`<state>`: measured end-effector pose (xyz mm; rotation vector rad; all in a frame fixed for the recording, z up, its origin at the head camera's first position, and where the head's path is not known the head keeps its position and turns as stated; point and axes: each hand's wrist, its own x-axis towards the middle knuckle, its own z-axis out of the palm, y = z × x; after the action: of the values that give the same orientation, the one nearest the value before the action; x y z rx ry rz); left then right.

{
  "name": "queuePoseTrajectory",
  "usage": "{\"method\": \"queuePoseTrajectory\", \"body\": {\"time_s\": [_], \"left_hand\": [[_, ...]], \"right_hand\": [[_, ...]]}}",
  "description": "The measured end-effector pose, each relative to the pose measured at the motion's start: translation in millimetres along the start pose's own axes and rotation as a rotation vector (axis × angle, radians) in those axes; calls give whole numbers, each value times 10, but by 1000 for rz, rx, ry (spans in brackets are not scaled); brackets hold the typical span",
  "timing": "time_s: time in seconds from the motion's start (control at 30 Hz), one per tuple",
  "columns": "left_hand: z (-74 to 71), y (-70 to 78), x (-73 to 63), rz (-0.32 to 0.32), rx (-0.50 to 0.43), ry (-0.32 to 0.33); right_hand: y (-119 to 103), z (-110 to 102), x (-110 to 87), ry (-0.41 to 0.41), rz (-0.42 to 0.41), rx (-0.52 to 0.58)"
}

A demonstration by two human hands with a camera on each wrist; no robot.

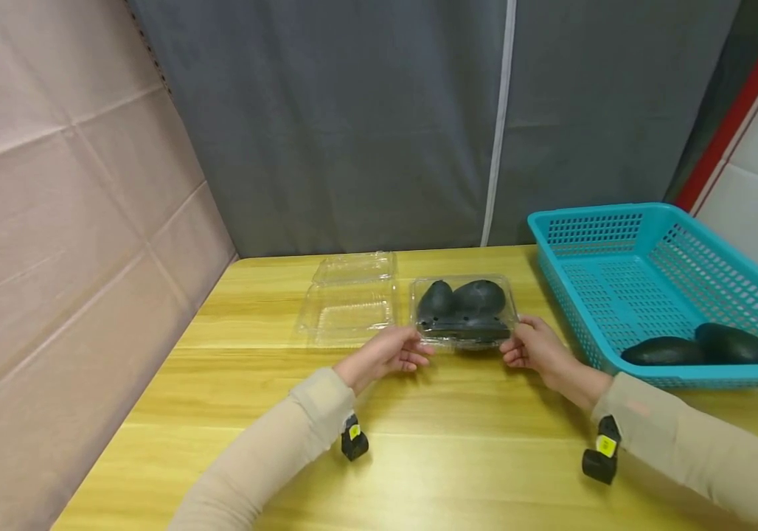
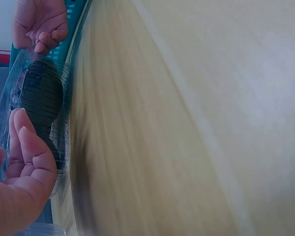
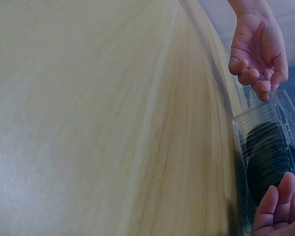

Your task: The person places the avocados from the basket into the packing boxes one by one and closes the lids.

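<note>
A clear plastic clamshell box stands on the table with dark avocados inside. Its lid lies over them; whether it is fastened I cannot tell. My left hand pinches the box's near left corner between thumb and fingers. At the near right corner, my right hand pinches the rim in the same way. The left wrist view shows the fingers of the left hand along the front edge of the box. In the right wrist view the right hand is partly cut off.
Left of the box, another clear clamshell lies unfolded on the wooden table. A turquoise basket stands at the right, holding two dark avocados. A grey curtain hangs behind the table, and a pale covered wall rises at the left.
</note>
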<state>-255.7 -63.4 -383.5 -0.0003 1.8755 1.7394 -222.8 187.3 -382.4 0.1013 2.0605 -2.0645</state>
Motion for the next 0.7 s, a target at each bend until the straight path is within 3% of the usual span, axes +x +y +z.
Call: {"method": "queuePoseTrajectory", "body": {"time_s": [0.4, 0.7], "left_hand": [[-4, 15, 23, -27, -5, 25], [-39, 20, 17, -26, 4, -7]], "right_hand": [[-7, 20, -2, 22, -10, -18], [-4, 16, -21, 51, -1, -46]]}}
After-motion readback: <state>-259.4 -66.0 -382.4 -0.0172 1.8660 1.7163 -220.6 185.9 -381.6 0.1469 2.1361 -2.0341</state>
